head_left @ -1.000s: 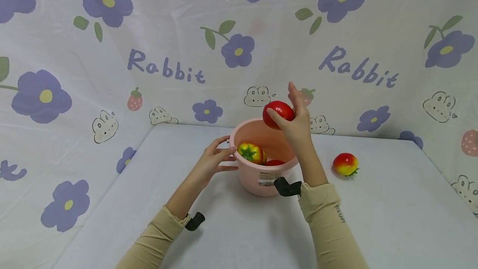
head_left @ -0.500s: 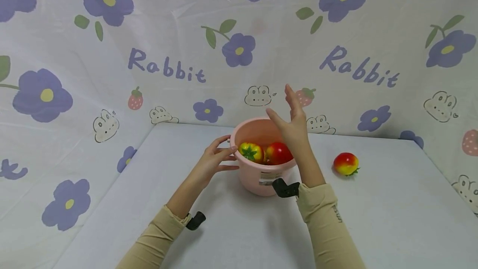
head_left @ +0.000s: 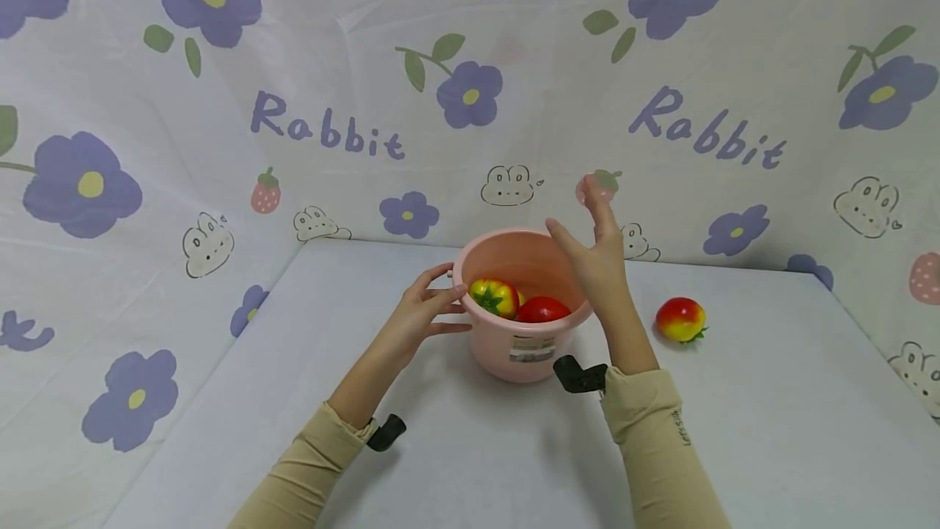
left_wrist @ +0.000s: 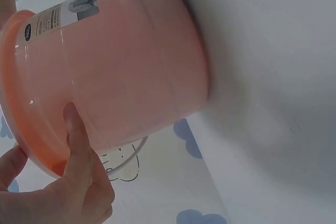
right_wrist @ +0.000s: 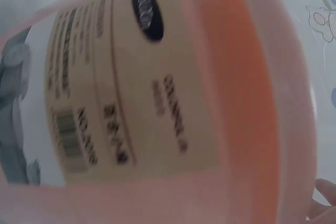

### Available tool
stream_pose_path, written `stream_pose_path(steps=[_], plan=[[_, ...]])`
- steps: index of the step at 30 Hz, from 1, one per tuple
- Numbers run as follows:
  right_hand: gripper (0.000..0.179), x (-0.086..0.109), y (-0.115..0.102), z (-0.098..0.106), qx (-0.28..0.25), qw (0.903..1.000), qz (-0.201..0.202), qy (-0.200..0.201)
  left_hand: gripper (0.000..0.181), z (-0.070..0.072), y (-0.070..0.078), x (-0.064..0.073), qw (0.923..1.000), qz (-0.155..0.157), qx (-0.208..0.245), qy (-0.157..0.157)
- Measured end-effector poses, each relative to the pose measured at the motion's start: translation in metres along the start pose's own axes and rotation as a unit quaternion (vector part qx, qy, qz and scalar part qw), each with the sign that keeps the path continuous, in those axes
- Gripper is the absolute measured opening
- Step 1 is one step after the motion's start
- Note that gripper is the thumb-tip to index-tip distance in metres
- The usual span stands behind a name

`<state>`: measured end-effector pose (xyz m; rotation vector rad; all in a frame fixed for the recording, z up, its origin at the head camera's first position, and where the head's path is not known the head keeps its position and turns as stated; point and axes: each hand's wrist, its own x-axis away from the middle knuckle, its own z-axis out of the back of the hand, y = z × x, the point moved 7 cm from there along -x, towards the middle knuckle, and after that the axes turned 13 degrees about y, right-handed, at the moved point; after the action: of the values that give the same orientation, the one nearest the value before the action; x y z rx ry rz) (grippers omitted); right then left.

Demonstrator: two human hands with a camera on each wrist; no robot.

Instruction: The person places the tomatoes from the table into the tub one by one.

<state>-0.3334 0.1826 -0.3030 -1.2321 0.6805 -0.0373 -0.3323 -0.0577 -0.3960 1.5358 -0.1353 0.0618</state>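
Observation:
A pink bucket [head_left: 507,356] with a paper label stands upright on the table. My left hand [head_left: 420,308] holds its rim from the left, thumb over the edge and fingers against the outside wall, as the left wrist view also shows of the hand [left_wrist: 73,187]. Inside lie a yellow-and-red fruit with green leaves [head_left: 494,299] and a red fruit [head_left: 543,309]. Over the right side of the rim is my right hand [head_left: 602,264], thumb and fingers spread, holding nothing. In the right wrist view the label [right_wrist: 136,87] fills much of the frame, blurred.
Another red-and-yellow fruit [head_left: 680,320] lies on the white table [head_left: 771,398] to the right of the bucket. A cloth backdrop [head_left: 558,80] printed with flowers and rabbits rises behind the table.
My right hand lets go of the red fruit, which drops into the bucket and settles beside the yellow-and-red one. That hand then shifts slightly right. The left hand stays on the rim.

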Motion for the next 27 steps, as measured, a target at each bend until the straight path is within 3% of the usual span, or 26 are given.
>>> stream_pose_path(steps=[8, 15, 27], plan=[[0.077, -0.001, 0.024, 0.023, 0.017, 0.9988, -0.042, 0.020, 0.059, 0.001, 0.001, 0.000, 0.9999, 0.003, 0.011, 0.003], [0.078, -0.003, 0.052, 0.053, 0.036, 0.9968, -0.051, 0.050, 0.062, -0.001, 0.002, 0.001, 0.9999, -0.001, 0.017, 0.000], [0.079, 0.000, 0.117, 0.112, 0.079, 0.9808, -0.145, 0.103, 0.066, -0.001, 0.002, 0.003, 0.9999, 0.003, 0.010, -0.004]])
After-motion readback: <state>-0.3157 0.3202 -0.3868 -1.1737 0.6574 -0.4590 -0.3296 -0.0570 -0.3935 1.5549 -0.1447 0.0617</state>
